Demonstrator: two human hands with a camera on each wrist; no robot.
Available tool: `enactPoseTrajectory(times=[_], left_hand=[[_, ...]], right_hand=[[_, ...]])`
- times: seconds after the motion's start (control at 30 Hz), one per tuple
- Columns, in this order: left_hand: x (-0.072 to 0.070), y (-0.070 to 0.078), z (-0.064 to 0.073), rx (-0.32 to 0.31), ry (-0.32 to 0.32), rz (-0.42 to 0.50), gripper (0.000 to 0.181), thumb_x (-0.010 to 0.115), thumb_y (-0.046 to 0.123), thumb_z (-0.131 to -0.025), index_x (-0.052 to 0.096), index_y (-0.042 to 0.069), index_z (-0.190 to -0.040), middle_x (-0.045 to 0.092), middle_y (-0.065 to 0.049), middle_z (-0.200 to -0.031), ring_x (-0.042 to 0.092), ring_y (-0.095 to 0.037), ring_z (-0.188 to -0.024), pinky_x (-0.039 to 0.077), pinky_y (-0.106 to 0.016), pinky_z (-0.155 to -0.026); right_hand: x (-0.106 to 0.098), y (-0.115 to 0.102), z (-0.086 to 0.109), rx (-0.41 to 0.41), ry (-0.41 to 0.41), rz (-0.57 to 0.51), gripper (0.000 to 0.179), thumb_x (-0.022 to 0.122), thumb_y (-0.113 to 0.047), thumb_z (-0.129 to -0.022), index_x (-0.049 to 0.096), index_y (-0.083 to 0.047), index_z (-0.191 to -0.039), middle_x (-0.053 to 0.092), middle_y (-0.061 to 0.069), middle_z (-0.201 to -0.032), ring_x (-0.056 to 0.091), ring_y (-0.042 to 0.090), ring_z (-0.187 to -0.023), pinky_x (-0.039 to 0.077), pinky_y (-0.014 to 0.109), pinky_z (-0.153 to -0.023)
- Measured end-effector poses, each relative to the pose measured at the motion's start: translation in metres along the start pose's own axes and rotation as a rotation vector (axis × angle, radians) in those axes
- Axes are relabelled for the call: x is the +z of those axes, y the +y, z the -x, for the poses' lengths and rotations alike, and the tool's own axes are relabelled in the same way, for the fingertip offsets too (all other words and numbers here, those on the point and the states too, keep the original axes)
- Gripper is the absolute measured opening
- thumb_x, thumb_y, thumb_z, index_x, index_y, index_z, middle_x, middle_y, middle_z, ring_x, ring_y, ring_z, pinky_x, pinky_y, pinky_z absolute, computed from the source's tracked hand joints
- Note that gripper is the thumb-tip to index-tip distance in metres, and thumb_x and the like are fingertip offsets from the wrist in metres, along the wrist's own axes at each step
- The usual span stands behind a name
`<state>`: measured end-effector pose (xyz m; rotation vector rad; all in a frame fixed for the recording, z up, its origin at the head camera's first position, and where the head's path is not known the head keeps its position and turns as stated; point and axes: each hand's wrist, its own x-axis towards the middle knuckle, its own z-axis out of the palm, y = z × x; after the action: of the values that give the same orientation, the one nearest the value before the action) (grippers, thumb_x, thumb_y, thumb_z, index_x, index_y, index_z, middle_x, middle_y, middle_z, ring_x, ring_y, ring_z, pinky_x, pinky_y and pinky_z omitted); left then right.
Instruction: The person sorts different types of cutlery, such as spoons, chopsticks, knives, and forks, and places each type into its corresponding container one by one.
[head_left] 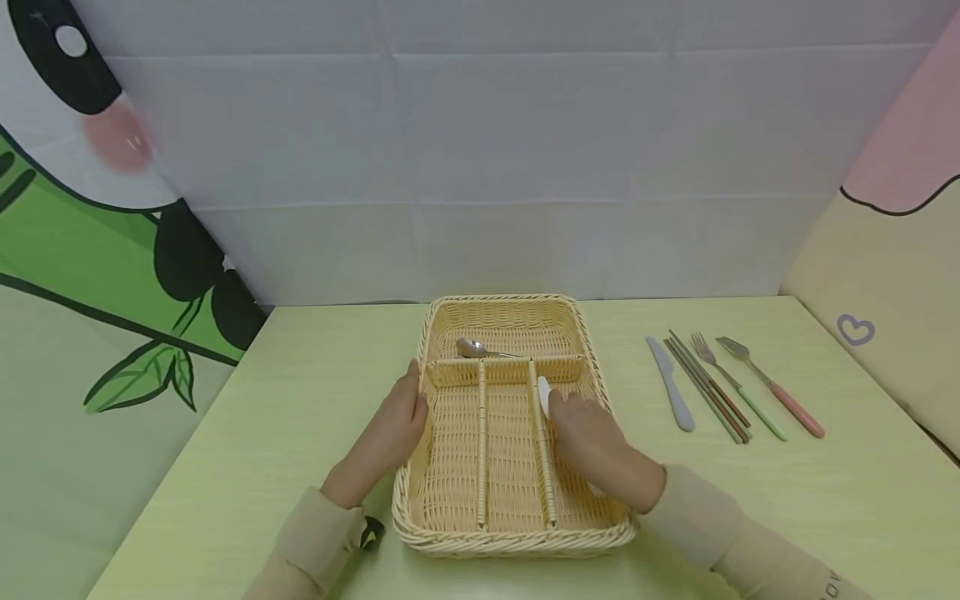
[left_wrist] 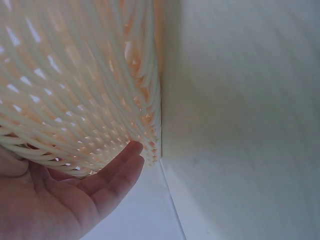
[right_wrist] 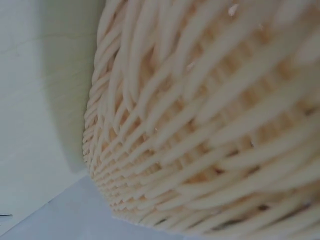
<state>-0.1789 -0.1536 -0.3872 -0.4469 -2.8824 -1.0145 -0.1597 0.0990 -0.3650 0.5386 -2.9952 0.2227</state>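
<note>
A pale wicker basket [head_left: 513, 543] with one wide back compartment and three long front ones stands on the table. My left hand [head_left: 386, 429] holds its left side, thumb over the rim and fingers [left_wrist: 117, 175] against the outer wall. My right hand [head_left: 592, 437] is down inside the right front compartment, gripping a white knife-like utensil [head_left: 543, 395]. Only the utensil's tip and a bit near the wrist show; the hand hides the rest. A metal spoon [head_left: 472, 348] lies in the back compartment. The right wrist view shows just the basket's outer wall [right_wrist: 165, 130].
Right of the basket, a grey knife [head_left: 670, 383], several chopsticks [head_left: 708, 387], a green-handled fork [head_left: 738, 387] and a pink-handled fork-like utensil [head_left: 776, 387] lie side by side. A pale wall [head_left: 525, 167] rises behind the table [head_left: 315, 400].
</note>
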Motion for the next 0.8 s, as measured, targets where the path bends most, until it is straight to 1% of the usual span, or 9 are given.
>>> enactPoseTrajectory(times=[0.2, 0.43, 0.63, 0.8], left_hand=[[0.0002, 0.0001, 0.0002, 0.008, 0.009, -0.005, 0.054, 0.030, 0.007, -0.097, 0.006, -0.017, -0.139, 0.020, -0.035, -0.143, 0.021, -0.044, -0.133, 0.025, -0.054, -0.106], [0.0001, 0.0004, 0.0009, 0.001, -0.001, -0.004, 0.054, 0.030, 0.007, -0.098, 0.005, -0.017, -0.140, 0.019, -0.035, -0.143, 0.020, -0.044, -0.134, 0.024, -0.054, -0.107], [-0.0010, 0.0009, 0.0011, -0.018, -0.020, 0.004, 0.055, 0.030, 0.009, -0.098, 0.003, -0.014, -0.141, 0.017, -0.034, -0.145, 0.018, -0.043, -0.135, 0.023, -0.054, -0.107], [-0.0002, 0.0005, 0.0010, -0.002, 0.001, -0.007, 0.055, 0.031, 0.007, -0.098, 0.005, -0.016, -0.140, 0.019, -0.035, -0.144, 0.020, -0.043, -0.134, 0.024, -0.054, -0.107]], right_hand=[[0.0032, -0.0005, 0.0017, -0.009, 0.001, 0.008, 0.013, 0.057, 0.006, -0.077, 0.047, -0.002, -0.077, 0.046, 0.012, -0.060, 0.045, 0.023, -0.048, 0.036, 0.033, -0.040], [0.0052, 0.0006, 0.0035, -0.032, 0.005, 0.010, 0.017, 0.058, 0.007, -0.078, 0.044, -0.003, -0.076, 0.044, 0.010, -0.058, 0.042, 0.020, -0.046, 0.035, 0.032, -0.037], [0.0035, -0.0001, 0.0035, -0.019, -0.028, -0.007, 0.017, 0.058, 0.007, -0.078, 0.044, -0.004, -0.077, 0.045, 0.010, -0.061, 0.043, 0.020, -0.049, 0.037, 0.032, -0.039], [0.0003, -0.0005, 0.0013, -0.010, -0.026, -0.015, 0.017, 0.059, 0.007, -0.077, 0.046, -0.005, -0.077, 0.046, 0.008, -0.063, 0.042, 0.019, -0.051, 0.035, 0.029, -0.042]])
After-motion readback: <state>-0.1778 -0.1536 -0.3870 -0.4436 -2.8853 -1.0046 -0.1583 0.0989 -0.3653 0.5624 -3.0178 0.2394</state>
